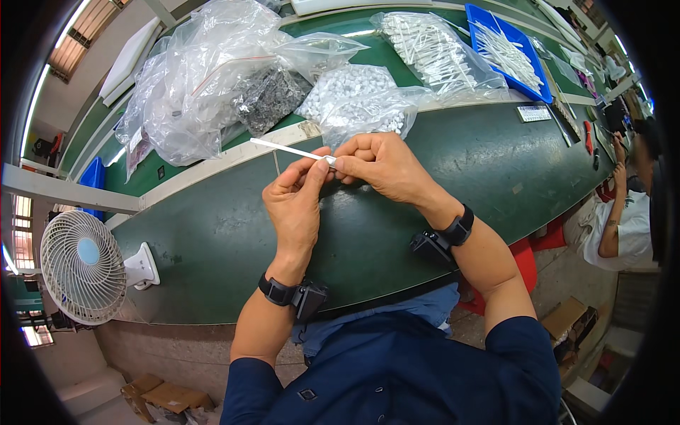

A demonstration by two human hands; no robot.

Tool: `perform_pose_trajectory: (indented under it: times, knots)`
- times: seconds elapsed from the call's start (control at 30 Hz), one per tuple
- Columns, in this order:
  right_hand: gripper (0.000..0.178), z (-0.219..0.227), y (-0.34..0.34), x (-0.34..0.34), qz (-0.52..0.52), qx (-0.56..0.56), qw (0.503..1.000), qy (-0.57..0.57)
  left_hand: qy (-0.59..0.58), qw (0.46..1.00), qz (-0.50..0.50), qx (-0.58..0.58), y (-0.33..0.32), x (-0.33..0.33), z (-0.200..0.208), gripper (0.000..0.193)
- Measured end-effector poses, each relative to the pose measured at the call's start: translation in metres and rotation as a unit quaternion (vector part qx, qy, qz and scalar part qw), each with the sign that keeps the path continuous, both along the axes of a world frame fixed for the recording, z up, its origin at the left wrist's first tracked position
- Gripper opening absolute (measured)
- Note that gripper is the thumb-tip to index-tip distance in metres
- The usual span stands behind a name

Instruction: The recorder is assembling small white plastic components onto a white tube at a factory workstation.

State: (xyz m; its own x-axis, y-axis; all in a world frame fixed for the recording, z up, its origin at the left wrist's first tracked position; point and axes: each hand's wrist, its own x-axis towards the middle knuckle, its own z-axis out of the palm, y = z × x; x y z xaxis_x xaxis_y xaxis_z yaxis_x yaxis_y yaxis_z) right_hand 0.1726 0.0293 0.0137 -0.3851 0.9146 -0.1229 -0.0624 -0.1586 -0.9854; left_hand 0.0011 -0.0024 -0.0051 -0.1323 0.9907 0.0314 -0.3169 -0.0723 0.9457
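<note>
A thin white stick (283, 148) is pinched in the fingertips of my left hand (294, 205). It points up and to the left over the table's pale ledge. At its right end is a small white piece (331, 161), gripped by the thumb and fingers of my right hand (386, 166). Fingers partly cover the spot where stick and piece meet, so I cannot tell how far they are joined. Just beyond my hands lies a clear bag of small white parts (354, 91). Both hands are above the green tabletop (368, 241).
Along the back lie a bag of dark grey parts (269, 99), large clear plastic bags (191, 78) and a bag of white sticks (428, 53). A blue tray (544, 91) holds more sticks. A white fan (85, 262) stands left. Another person (627, 219) sits at the right.
</note>
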Motion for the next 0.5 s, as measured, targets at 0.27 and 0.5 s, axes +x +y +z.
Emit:
perform_pose_trajectory:
  times: [0.27, 0.5]
  knots:
    - [0.022, -0.0002, -0.0036, -0.0049, -0.019, 0.022, 0.999, -0.014, 0.002, 1.000, 0.008, 0.004, -0.0010, 0.0013, 0.0012, 0.011]
    - [0.019, -0.0008, -0.0035, -0.0046, -0.025, 0.018, 0.999, -0.009, 0.012, 1.000, 0.013, 0.009, -0.0024, 0.0034, 0.0018, 0.010]
